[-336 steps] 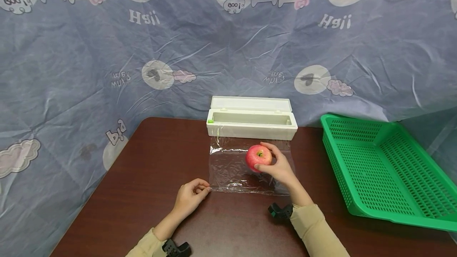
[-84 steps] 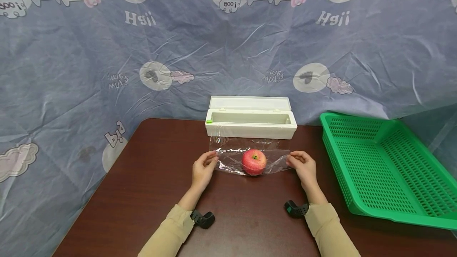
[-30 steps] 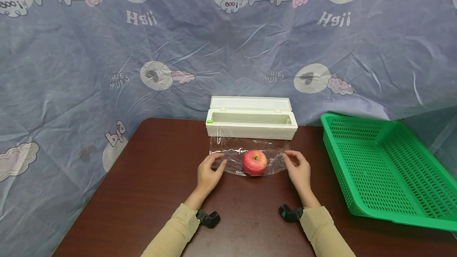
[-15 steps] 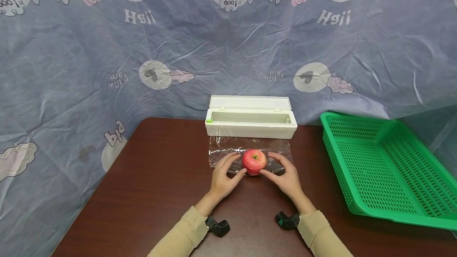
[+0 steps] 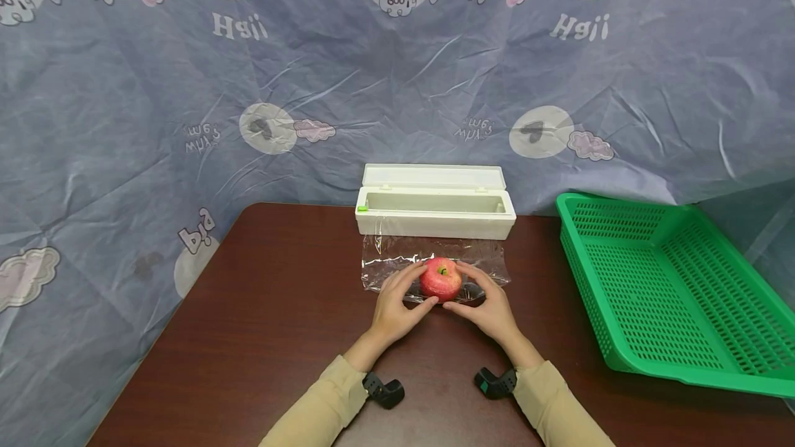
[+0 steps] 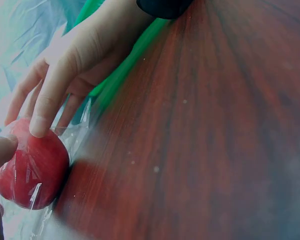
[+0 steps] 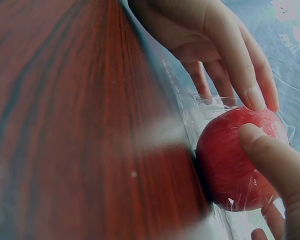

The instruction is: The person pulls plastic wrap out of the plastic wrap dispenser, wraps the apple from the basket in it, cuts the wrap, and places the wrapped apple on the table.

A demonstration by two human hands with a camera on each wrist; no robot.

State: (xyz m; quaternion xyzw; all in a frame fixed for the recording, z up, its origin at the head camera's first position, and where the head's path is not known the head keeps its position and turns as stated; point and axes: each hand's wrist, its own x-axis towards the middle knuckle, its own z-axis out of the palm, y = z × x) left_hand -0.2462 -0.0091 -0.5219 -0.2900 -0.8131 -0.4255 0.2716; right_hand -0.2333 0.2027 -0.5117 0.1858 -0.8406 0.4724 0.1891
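A red apple (image 5: pixel 441 279) sits on a sheet of clear plastic wrap (image 5: pixel 397 252), and the wrap also covers its near side. My left hand (image 5: pixel 397 305) cups the apple from the left, thumb at the front and fingers along the side. From the right, my right hand (image 5: pixel 491 305) cups it the same way. Up close in the left wrist view, wrinkled film clings to the apple (image 6: pixel 37 172) under the thumb. The right wrist view shows fingertips of both hands against the wrapped apple (image 7: pixel 230 160).
Behind the apple stands a long white plastic-wrap box (image 5: pixel 435 226), lid up, with a small green piece at its left; the wrap reaches its front. A green perforated basket (image 5: pixel 586 295) lies at the right of the brown table (image 5: pixel 273 309). A printed cloth (image 5: pixel 373 88) hangs behind.
The right hand first set the apple on the flat wrap. Both hands then held the near edge raised over it. They have since let go of the corners and moved inward onto the apple.
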